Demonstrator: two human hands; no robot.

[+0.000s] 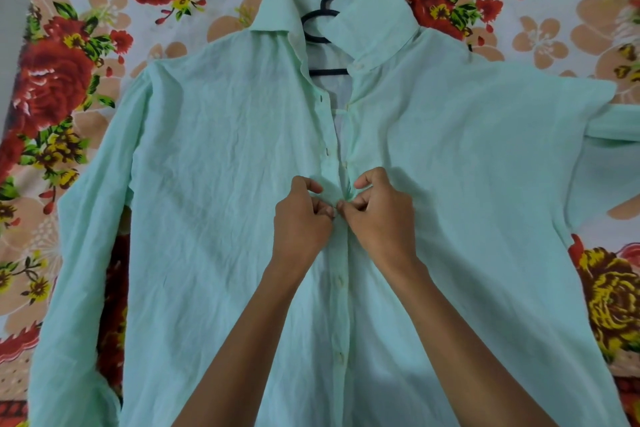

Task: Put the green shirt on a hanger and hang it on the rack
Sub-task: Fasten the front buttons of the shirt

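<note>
The pale green shirt (214, 156) lies flat, front up, across the flowered bed sheet, collar at the far end. A black hanger (320, 15) sits inside it; only its hook and neck show in the open collar. My left hand (301, 218) and my right hand (379, 215) meet at the middle of the button placket, fingers curled, each pinching an edge of the front. Below my hands the front is buttoned with two white buttons showing; above them it gapes open up to the collar.
The flowered bed sheet (69, 55) with red roses covers the surface all around the shirt. The left sleeve runs down along the left side; the right sleeve folds off toward the right edge. No rack is in sight.
</note>
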